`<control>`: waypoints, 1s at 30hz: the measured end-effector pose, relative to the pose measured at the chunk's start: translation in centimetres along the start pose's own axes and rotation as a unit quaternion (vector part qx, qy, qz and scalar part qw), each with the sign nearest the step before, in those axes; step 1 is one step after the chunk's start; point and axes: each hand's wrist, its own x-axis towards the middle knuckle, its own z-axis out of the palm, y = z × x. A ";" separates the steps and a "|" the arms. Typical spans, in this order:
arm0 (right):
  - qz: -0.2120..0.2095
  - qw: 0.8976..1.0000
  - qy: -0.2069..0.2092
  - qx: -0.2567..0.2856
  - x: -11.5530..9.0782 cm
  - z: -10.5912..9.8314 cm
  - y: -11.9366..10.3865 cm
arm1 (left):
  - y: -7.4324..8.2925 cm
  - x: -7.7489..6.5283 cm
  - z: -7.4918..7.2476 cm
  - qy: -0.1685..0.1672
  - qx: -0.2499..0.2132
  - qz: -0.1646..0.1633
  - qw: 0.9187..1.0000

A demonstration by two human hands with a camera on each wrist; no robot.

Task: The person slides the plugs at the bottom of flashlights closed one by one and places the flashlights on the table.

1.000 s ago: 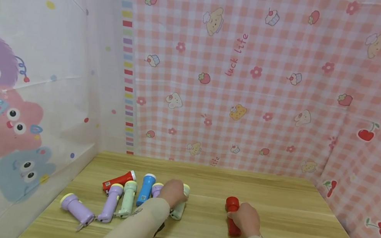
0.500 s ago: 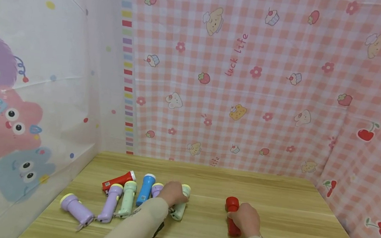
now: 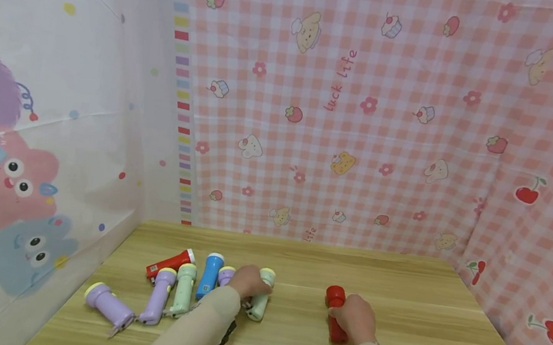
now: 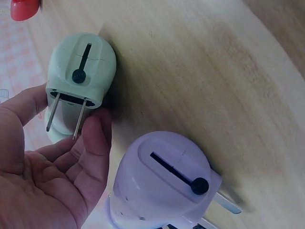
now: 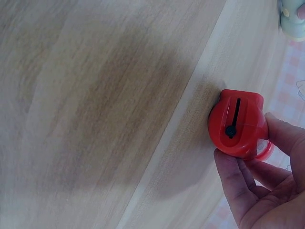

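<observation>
- The wooden table [image 3: 409,304] has a streaked, pale grain; behind the blue flashlight [image 3: 210,278] hangs a lightly creased, checked cloth [image 3: 400,152].
- The flashlights are glossy and plastic-looking, tube-bodied with wider round heads (the blue one's rim is white).
- Left of the blue flashlight lie a second green flashlight [image 3: 184,289], a slim purple flashlight [image 3: 158,298], a white-rimmed red flashlight [image 3: 170,264] and, farthest off, a stout purple flashlight [image 3: 110,306].
- Just right of the blue flashlight, a partly hidden purple flashlight [image 3: 226,274] shows its head.
- Farther right of it is the green flashlight [image 4: 100,62]: pale mint, black slider, two metal prongs standing out. The left hand [image 3: 250,282] grips it, thumb and fingers on opposite sides.
- Well right of the blue flashlight is the red flashlight [image 5: 248,124], red right up to its head, slider in its rounded end. The right hand [image 3: 357,319] holds it between thumb and fingers.
- Against half a second ago, the head view has shifted slightly; both holds are unchanged.
</observation>
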 end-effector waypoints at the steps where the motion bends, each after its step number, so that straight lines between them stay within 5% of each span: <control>1: 0.002 1.000 -0.002 0.001 0.0 0.0 0.0 | -0.1 0.0 0.1 -0.003 -0.009 -0.004 1.000; 10: 0.007 1.000 -0.007 0.015 -0.2 -0.2 -0.2 | -0.5 0.0 0.3 -0.014 -0.066 -0.020 0.998; 17: 0.005 1.000 -0.007 0.016 -0.2 -0.2 -0.1 | -0.5 0.2 0.5 -0.009 -0.055 -0.010 0.998; 30: 0.009 1.000 -0.008 0.016 -0.1 -0.2 -0.1 | 0.4 -0.7 0.1 -0.011 -0.139 -0.027 0.990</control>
